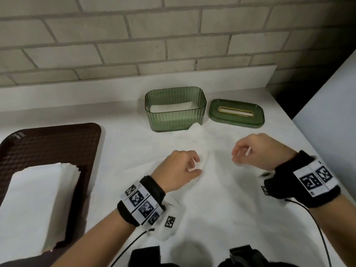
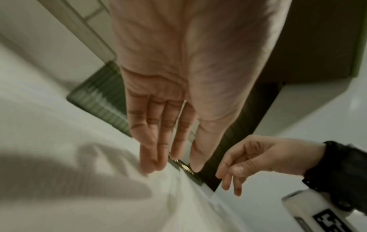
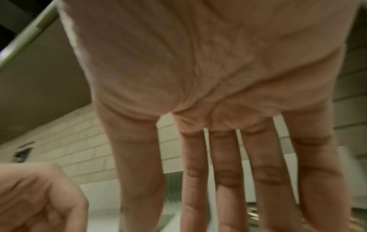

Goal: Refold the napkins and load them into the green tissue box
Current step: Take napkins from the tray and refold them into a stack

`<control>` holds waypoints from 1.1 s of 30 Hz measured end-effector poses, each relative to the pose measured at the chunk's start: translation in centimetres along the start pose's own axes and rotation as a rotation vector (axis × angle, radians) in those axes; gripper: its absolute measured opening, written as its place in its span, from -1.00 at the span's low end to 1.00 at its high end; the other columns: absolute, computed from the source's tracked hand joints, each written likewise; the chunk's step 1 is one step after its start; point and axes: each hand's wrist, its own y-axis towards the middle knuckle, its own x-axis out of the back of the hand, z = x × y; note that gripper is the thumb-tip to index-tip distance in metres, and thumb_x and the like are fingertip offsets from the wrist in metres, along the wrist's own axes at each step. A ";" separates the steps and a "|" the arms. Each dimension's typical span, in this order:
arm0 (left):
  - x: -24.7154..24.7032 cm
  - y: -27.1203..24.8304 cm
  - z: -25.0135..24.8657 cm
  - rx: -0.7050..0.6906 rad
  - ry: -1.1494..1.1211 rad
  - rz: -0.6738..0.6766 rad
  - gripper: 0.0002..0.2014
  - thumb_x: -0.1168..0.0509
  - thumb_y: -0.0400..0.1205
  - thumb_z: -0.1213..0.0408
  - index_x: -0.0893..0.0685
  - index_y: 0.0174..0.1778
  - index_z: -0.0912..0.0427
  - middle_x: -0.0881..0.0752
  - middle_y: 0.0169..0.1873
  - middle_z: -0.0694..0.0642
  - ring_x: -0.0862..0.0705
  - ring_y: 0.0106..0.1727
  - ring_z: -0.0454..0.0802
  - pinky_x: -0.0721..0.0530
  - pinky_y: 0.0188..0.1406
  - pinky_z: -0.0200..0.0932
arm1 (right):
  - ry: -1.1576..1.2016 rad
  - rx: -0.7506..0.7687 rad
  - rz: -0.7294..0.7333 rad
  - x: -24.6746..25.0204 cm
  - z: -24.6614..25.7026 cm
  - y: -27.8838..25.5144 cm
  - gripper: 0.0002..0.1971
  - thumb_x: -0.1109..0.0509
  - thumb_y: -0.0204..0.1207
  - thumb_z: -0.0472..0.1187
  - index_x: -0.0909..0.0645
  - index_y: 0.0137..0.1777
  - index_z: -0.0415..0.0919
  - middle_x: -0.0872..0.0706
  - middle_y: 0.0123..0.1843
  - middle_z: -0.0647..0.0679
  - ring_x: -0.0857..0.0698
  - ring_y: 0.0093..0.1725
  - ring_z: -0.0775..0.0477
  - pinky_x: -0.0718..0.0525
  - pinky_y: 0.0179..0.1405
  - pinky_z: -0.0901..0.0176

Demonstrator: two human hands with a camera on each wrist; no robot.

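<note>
The green tissue box (image 1: pixel 174 120) stands open at the back of the white counter, with a folded white napkin (image 1: pixel 171 107) lying inside. Its lid (image 1: pixel 236 120) lies flat to the right of it. A thin white napkin (image 1: pixel 212 180) is spread on the counter in front of the box, one corner crumpled against the box wall. My left hand (image 1: pixel 196 166) hovers over the napkin's middle with nothing between its fingers; in the left wrist view its fingers (image 2: pixel 158 141) are straight above the napkin (image 2: pixel 119 204). My right hand (image 1: pixel 238 154) hangs to the right, loosely curled and holding nothing.
A dark brown tray (image 1: pixel 48 139) at the left holds a stack of white napkins (image 1: pixel 34 199). A brick wall runs behind the counter. The counter's right edge drops off past the lid, beside a white panel (image 1: pixel 327 105).
</note>
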 end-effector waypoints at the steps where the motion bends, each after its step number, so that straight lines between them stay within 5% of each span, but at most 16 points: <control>1: -1.1 0.2 -0.3 0.013 0.037 0.032 -0.61 -0.43 0.57 0.04 -0.59 0.27 0.07 -0.71 -0.03 0.03 -0.71 -0.19 -0.01 -0.71 -0.03 -0.02 | 0.009 -0.050 -0.011 -0.7 -1.0 -1.0 -0.85 -0.52 0.41 0.04 -0.73 -0.06 0.08 -0.75 -0.10 0.11 -0.68 -0.16 0.13 -0.66 -0.02 0.13; 4: -3.4 0.8 -1.8 0.002 0.127 0.038 -0.37 -0.44 0.54 0.00 -0.31 0.45 0.03 -0.62 -0.03 0.05 -0.62 -0.14 0.05 -0.68 -0.06 0.02 | 0.016 -0.164 -0.081 -3.3 -3.9 -3.7 -0.73 -0.58 0.37 0.02 -0.70 0.05 0.07 -0.71 0.02 0.11 -0.64 -0.10 0.09 -0.61 0.04 0.14; 8: -4.6 1.5 -3.0 -0.023 0.155 0.024 -0.36 -0.41 0.56 0.27 -0.20 0.45 0.04 -0.44 -0.34 -0.03 -0.51 -0.28 0.07 -0.66 -0.21 0.07 | 0.021 -0.269 -0.049 -6.3 -6.0 -5.8 -0.55 -0.62 0.30 0.08 -0.64 0.19 0.06 -0.63 0.18 0.08 -0.63 0.12 0.01 -0.57 0.14 0.15; 11: -4.5 1.7 -3.1 -0.053 0.076 -0.035 -0.39 -0.37 0.55 0.40 -0.25 0.44 0.01 -0.53 -0.35 -0.02 -0.53 -0.31 0.04 -0.67 -0.20 0.05 | 0.047 -0.261 -0.097 -7.3 -6.4 -6.3 -0.51 -0.64 0.25 0.07 -0.64 0.18 0.04 -0.59 0.21 0.07 -0.63 0.17 0.00 -0.58 0.15 0.13; 14: -3.3 1.4 -2.9 -0.032 -0.094 -0.130 -0.65 -0.42 0.57 0.38 -0.58 0.27 0.13 -0.65 -0.19 0.05 -0.61 -0.25 0.02 -0.60 -0.15 -0.15 | 0.019 -0.261 -0.111 -7.3 -6.1 -6.6 -0.48 -0.63 0.26 0.08 -0.64 0.23 0.02 -0.59 0.23 0.07 -0.62 0.20 -0.01 -0.60 0.14 0.11; 17: -2.2 0.4 -2.1 -0.018 -0.268 -0.263 -0.90 -0.45 0.58 0.35 -0.74 -0.05 0.30 -0.75 -0.15 0.21 -0.73 -0.21 0.22 -0.74 -0.11 0.08 | -0.010 -0.262 -0.110 -7.2 -5.5 -6.7 -0.45 -0.60 0.29 0.12 -0.61 0.27 0.02 -0.58 0.26 0.06 -0.61 0.24 -0.02 -0.59 0.14 0.11; 21: -0.1 -1.5 -0.9 0.066 -0.485 -0.401 -0.83 -0.42 0.60 0.39 -0.76 0.11 0.22 -0.84 -0.04 0.04 -0.82 -0.06 0.01 -0.80 0.00 0.00 | -0.072 -0.255 -0.046 -7.2 -4.9 -7.1 -0.29 -0.59 0.27 0.17 -0.46 0.40 0.01 -0.51 0.34 0.04 -0.54 0.29 -0.05 -0.59 0.18 0.10; 24: 1.1 -2.5 -0.6 0.111 -0.746 -0.452 -0.78 -0.37 0.63 0.45 -0.64 0.19 0.25 -0.85 -0.09 0.16 -0.83 -0.11 0.06 -0.77 -0.17 -0.07 | -0.126 -0.244 -0.017 -7.5 -4.2 -7.2 -0.29 -0.54 0.34 0.02 -0.32 0.43 -0.09 -0.48 0.32 -0.06 -0.50 0.26 -0.12 -0.53 0.17 0.18; 26: 1.3 -2.6 -0.6 0.157 -0.907 -0.451 -0.73 -0.35 0.62 0.49 -0.51 0.19 0.24 -0.85 -0.15 0.18 -0.82 -0.14 0.09 -0.72 -0.31 -0.16 | -0.188 -0.241 -0.032 -7.8 -3.8 -7.1 -0.45 -0.45 0.42 -0.16 -0.34 0.38 -0.15 -0.49 0.29 -0.09 -0.52 0.23 -0.13 -0.46 0.10 0.24; 29: 0.9 -2.6 -0.7 0.194 -1.004 -0.454 -0.53 -0.34 0.59 0.57 -0.38 0.32 0.09 -0.86 -0.14 0.12 -0.80 -0.07 0.11 -0.77 -0.18 -0.04 | -0.119 -0.242 -0.082 -7.5 -4.1 -7.4 -0.79 -0.36 0.43 -0.34 -0.50 0.04 -0.15 -0.57 0.18 -0.09 -0.60 0.13 -0.08 -0.38 -0.08 0.36; 33: 0.0 -2.8 -0.1 0.101 -0.916 -0.461 -0.19 -0.36 0.57 0.60 -0.30 0.47 -0.39 -0.73 0.23 0.28 -0.75 0.13 0.29 -0.75 0.10 0.27 | 0.080 -0.177 -0.319 -5.5 -5.0 -8.6 -0.93 -0.53 0.27 -0.34 -0.69 -0.29 -0.23 -0.70 -0.23 -0.06 -0.72 -0.17 -0.12 -0.60 -0.20 0.14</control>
